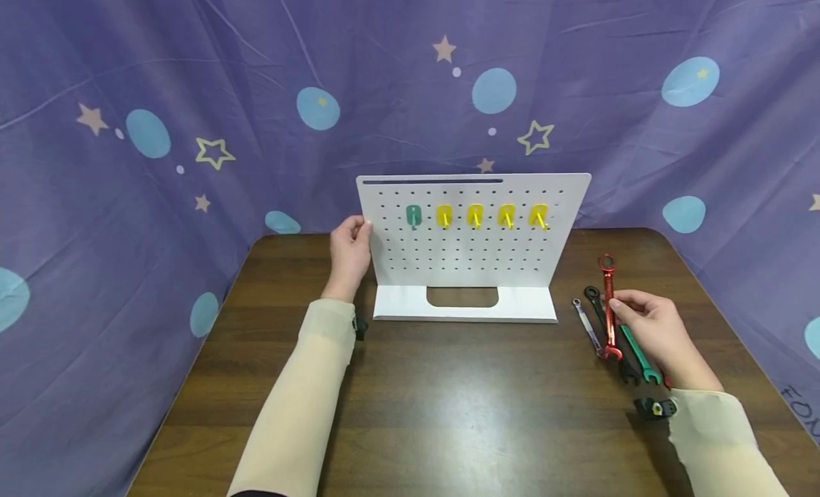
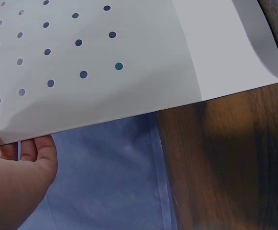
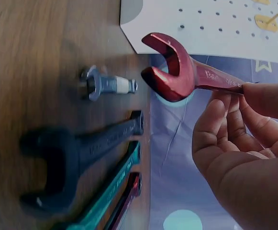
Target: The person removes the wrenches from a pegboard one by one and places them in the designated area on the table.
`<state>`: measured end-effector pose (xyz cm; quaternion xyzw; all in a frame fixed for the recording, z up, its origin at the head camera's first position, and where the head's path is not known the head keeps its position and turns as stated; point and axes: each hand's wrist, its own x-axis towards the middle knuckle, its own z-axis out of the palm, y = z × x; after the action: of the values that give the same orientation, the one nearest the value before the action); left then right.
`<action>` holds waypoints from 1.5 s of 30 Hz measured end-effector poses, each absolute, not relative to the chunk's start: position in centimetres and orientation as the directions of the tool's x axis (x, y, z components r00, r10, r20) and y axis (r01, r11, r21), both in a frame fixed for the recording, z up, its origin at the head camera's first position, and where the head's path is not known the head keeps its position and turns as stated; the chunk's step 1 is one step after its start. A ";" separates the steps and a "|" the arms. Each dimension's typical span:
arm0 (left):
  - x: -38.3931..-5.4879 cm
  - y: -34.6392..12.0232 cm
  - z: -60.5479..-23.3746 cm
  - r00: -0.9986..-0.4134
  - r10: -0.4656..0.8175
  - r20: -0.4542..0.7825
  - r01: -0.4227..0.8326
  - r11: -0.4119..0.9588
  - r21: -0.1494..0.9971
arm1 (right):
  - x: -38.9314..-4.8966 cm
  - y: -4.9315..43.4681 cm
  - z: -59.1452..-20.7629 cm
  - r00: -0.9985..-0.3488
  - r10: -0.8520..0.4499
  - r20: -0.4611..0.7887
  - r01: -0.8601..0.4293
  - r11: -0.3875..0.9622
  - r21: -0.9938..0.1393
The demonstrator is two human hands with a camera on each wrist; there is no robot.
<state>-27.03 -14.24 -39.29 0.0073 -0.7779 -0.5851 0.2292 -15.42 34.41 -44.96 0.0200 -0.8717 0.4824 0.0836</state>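
Note:
My left hand (image 1: 351, 251) pinches the left edge of a white pegboard (image 1: 448, 258) standing on the table, thumb in front and fingers behind. In my right hand (image 1: 663, 337), a shiny red combination wrench (image 1: 609, 290) is pinched by its shaft, raised over the other wrenches. The right wrist view shows its open end (image 3: 177, 72) pointing toward the camera. Under it lie a small silver wrench (image 3: 110, 85), a black wrench (image 3: 100, 143), a green wrench (image 3: 112, 184) and a second red wrench (image 3: 125, 203), the last mostly hidden by the hand in the head view.
One green hook (image 1: 413, 215) and several yellow hooks (image 1: 475, 216) sit in a row on the pegboard, with nothing hanging from them. The brown wooden table (image 1: 448, 397) reaches back to a purple curtain (image 1: 397, 70) with stars and blue ovals.

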 end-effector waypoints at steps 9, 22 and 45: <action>-27.1 -14.3 -39.5 -0.894 -0.277 0.351 0.261 0.313 0.913 | -14.9 36.1 -45.1 -0.990 0.043 0.136 -0.087 0.578 -0.812; -27.0 -14.2 -39.1 -0.895 -0.282 0.345 0.257 0.308 0.916 | -14.5 38.9 -45.4 -0.996 0.040 0.081 -0.036 0.653 -0.757; -27.1 -14.3 -39.4 -0.900 -0.277 0.338 0.245 0.319 0.915 | -14.0 42.1 -46.3 -1.000 0.018 0.024 -0.004 0.697 -0.717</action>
<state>-27.06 -14.33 -39.39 0.0102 -0.7806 -0.5835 0.2239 -13.99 42.06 -46.33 -0.0037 -0.9211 0.3890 0.0144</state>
